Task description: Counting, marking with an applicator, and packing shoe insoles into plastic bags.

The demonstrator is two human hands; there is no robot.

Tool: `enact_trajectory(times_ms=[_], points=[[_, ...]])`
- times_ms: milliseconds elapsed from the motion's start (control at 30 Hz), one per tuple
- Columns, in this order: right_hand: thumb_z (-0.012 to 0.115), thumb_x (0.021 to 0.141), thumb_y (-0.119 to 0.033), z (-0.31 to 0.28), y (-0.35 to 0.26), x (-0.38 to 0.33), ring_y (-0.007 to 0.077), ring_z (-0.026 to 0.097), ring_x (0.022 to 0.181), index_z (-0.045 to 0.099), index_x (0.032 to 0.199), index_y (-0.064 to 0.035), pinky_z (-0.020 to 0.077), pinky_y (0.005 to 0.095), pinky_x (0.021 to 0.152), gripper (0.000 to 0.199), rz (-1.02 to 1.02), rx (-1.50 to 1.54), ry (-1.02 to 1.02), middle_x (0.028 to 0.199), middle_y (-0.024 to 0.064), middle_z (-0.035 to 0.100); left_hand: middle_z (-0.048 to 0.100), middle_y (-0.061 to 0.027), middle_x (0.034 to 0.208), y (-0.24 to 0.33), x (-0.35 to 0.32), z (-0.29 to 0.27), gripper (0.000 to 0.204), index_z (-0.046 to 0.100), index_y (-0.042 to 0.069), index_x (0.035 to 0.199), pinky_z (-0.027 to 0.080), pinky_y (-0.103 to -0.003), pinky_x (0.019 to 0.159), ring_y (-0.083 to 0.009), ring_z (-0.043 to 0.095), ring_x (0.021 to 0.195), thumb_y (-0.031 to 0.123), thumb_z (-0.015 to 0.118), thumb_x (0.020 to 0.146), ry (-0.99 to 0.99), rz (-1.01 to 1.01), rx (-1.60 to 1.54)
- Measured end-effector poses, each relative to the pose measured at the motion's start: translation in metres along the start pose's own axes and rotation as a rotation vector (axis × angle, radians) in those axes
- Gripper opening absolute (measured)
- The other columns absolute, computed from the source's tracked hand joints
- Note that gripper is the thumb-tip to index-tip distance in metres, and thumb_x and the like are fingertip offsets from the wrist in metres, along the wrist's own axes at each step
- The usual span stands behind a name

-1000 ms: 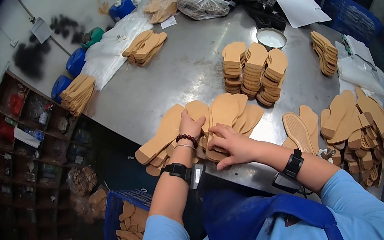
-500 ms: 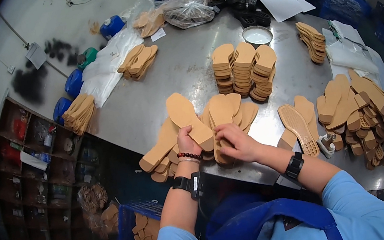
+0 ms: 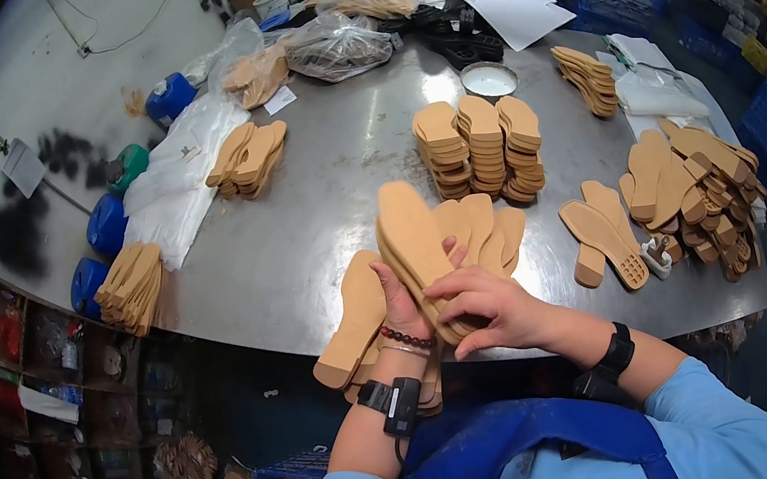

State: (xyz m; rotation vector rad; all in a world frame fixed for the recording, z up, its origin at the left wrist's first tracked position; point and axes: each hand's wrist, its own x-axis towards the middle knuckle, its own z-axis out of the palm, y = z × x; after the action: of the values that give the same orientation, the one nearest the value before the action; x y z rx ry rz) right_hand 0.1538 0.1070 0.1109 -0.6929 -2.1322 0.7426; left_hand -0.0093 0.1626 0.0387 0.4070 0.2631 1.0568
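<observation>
A pair of tan shoe soles, one on top of the other, stands tilted up at the near table edge. My left hand is wrapped round them from the left and below. From the right, my right hand closes on their lower edge with bent fingers. A loose group of similar soles lies just behind, and another sole rests on a heap left of my left hand, jutting over the table edge.
Neat stacks of soles stand beyond my hands, near a round dish of white liquid. To the right are a sole with a gridded heel, a small white bottle and a large sole heap. The metal table has a curved-looking near edge.
The sole in my left hand now lies together with another, and both are raised more upright. My right hand has moved from the pile onto them. The whole view has shifted slightly.
</observation>
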Motion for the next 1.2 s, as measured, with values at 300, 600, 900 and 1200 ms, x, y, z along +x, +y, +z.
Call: enact_trajectory(times_ms=[300, 600, 900, 1200], points=[[0.076, 0.078, -0.022, 0.032, 0.049, -0.01, 0.0346, 0.049, 0.124, 0.059, 0.123, -0.0072, 0.0397, 0.0433, 0.104, 0.05, 0.3, -0.321, 0.223, 0.14, 0.0192, 0.049, 0.056, -0.0116, 0.12, 0.048, -0.027, -0.033, 0.074, 0.041, 0.005, 0.14, 0.05, -0.037, 0.093, -0.0229, 0.058, 0.107, 0.052, 0.064, 0.088, 0.222, 0.246, 0.278], [0.073, 0.078, -0.03, 0.042, 0.04, -0.016, 0.0428, 0.053, 0.118, 0.059, 0.131, -0.0163, 0.0433, 0.0411, 0.102, 0.056, 0.668, -0.385, 0.43, 0.139, 0.028, 0.046, 0.046, -0.0155, 0.139, 0.062, -0.058, -0.053, 0.071, 0.034, 0.005, 0.143, 0.047, -0.044, 0.1, -0.0272, 0.052, 0.119, 0.04, 0.066, 0.09, 0.12, -0.005, 0.118], [0.071, 0.083, -0.036, 0.058, 0.008, 0.015, 0.0383, 0.046, 0.128, 0.037, 0.148, -0.0122, 0.0369, 0.0403, 0.108, 0.077, 0.262, 0.278, -0.015, 0.141, 0.0205, 0.047, 0.053, -0.0169, 0.132, 0.061, -0.062, -0.046, 0.094, 0.034, 0.006, 0.142, 0.047, -0.047, 0.102, -0.0306, 0.058, 0.114, 0.061, 0.073, 0.076, 0.039, 0.08, -0.091], [0.075, 0.077, -0.036, 0.099, 0.057, -0.038, 0.0436, 0.041, 0.126, 0.044, 0.138, -0.0085, 0.0366, 0.0515, 0.106, 0.074, 0.48, -0.866, -0.074, 0.139, 0.0218, 0.044, 0.063, -0.0148, 0.103, 0.079, -0.08, -0.065, 0.085, 0.049, 0.008, 0.128, 0.058, -0.039, 0.078, -0.0272, 0.065, 0.092, 0.076, 0.057, 0.078, 0.123, 0.059, -0.065]])
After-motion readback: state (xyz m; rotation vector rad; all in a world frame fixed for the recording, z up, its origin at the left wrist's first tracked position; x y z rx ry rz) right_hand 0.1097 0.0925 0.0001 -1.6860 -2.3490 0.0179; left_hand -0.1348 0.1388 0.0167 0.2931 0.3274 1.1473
